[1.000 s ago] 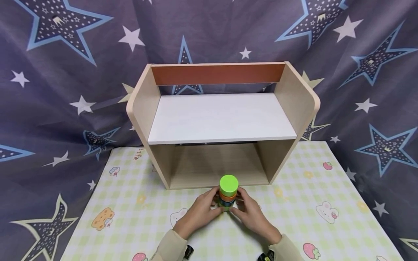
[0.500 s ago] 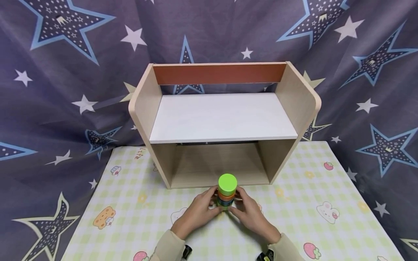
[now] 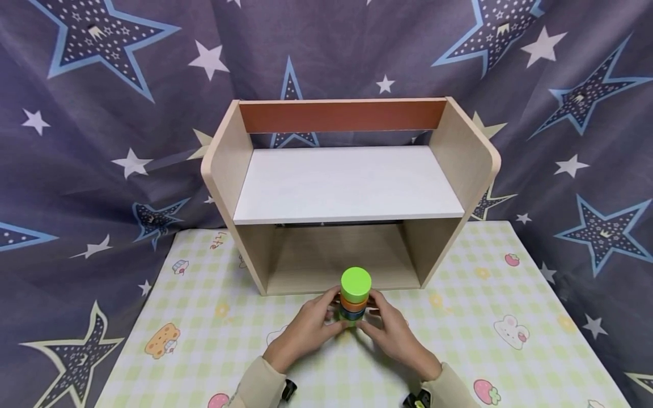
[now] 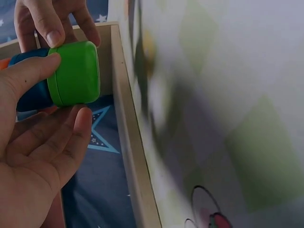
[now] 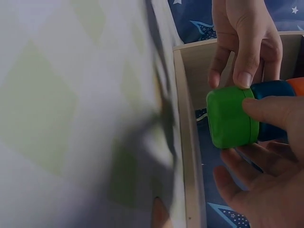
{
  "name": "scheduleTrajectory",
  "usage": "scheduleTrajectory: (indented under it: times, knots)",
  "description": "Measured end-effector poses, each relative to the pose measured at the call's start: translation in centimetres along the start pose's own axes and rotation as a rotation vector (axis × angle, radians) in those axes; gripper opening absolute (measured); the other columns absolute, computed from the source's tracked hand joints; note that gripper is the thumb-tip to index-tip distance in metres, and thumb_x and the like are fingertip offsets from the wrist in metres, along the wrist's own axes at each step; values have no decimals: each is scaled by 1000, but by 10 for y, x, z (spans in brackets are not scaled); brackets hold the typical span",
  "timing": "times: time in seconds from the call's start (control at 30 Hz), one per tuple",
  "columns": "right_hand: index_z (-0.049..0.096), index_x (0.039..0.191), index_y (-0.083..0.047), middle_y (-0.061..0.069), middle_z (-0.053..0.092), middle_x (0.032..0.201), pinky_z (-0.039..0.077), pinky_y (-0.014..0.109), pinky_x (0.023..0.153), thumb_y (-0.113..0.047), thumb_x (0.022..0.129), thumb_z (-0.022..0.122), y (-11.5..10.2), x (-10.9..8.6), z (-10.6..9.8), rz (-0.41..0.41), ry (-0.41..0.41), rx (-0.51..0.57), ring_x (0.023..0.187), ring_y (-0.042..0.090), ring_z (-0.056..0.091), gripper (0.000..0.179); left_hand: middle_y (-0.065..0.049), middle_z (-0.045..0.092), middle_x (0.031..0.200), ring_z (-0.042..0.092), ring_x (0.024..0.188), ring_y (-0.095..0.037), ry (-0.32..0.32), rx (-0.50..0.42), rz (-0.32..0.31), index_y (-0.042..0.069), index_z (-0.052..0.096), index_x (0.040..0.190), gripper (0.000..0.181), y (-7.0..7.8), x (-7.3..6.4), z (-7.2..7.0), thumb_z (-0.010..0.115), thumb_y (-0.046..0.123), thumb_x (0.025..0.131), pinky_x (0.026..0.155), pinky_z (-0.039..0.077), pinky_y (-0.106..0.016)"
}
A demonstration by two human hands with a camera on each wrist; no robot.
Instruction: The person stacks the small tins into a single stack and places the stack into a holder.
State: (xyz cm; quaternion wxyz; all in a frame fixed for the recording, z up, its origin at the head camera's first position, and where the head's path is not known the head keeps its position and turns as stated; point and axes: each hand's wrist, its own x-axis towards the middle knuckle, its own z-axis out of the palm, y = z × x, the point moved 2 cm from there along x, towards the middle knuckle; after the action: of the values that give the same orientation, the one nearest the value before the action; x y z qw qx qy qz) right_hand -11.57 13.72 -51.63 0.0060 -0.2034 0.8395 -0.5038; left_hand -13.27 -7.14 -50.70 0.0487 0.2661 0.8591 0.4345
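Note:
Just in front of the shelf's lower opening, a small cylinder (image 3: 355, 285) stands upright between my two hands. It has a bright green top, with orange and dark blue bands under it and a green base (image 4: 76, 73). My left hand (image 3: 308, 327) holds it from the left, thumb on the near side and fingers behind. From the right, my right hand (image 3: 397, 332) grips it in the same way. Both wrist views show the thumbs pressed where the green base meets the blue band. In the left wrist view, a gap shows between the base and the tablecloth.
A wooden two-level shelf (image 3: 347, 184) with a white middle board and a brown back rail stands behind the hands. A checked tablecloth (image 3: 194, 362) with cartoon prints covers the table. A dark curtain with stars (image 3: 326, 34) hangs behind.
The cylinder has risen slightly in the head view, still held by both hands. The hands otherwise keep nearly the same place.

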Motion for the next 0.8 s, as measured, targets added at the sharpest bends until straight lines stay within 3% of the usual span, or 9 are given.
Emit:
scheduleTrajectory:
  times: [0.5,0.8]
  knots:
    - [40,148,-11,7,59,133,55,45,90,-9,87,80,-13,-1,-13,-134,38,-59,114,21,61,73,-3,61,132,60,115,-14,0,-43,23,19,38,152,74,16,1,-10,78,24,90,88,56,-35]
    - [39,149,-11,8,60,133,55,48,89,-9,86,80,-21,0,-18,-143,47,-57,112,20,62,75,-5,62,132,61,116,-16,9,-26,67,17,40,151,72,20,3,-15,78,25,90,87,56,-34]
